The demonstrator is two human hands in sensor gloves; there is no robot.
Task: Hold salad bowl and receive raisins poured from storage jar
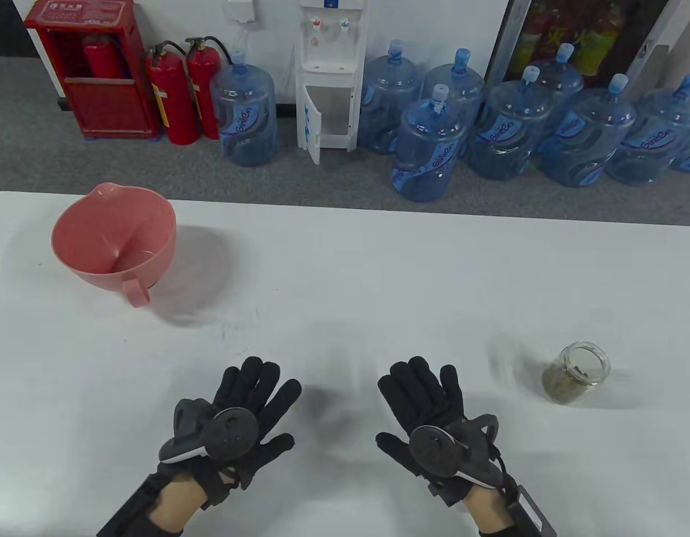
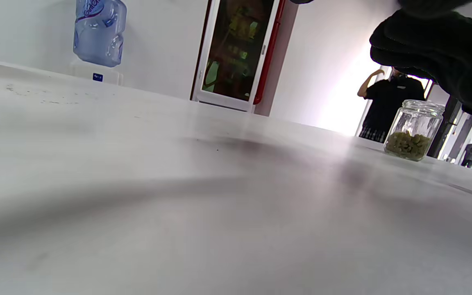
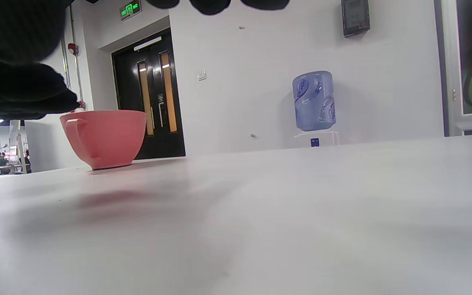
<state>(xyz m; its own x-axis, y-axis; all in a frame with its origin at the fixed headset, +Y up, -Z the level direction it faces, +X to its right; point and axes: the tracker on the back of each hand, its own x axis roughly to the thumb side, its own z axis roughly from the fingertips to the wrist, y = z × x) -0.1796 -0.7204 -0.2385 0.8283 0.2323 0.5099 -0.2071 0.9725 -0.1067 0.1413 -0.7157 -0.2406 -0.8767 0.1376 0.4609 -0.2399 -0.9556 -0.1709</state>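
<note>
A pink salad bowl (image 1: 115,240) with a handle and a spout stands empty at the table's far left; it also shows in the right wrist view (image 3: 104,138). A small lidless glass storage jar (image 1: 577,372) part full of greenish raisins stands at the right; it also shows in the left wrist view (image 2: 413,130). My left hand (image 1: 249,405) lies flat near the front edge, fingers spread, holding nothing. My right hand (image 1: 417,403) lies the same way beside it, left of the jar, holding nothing.
The white table (image 1: 345,279) fills the view. Behind it on the floor stand several blue water bottles (image 1: 428,151), a white water dispenser (image 1: 331,72) and red fire extinguishers (image 1: 174,95).
</note>
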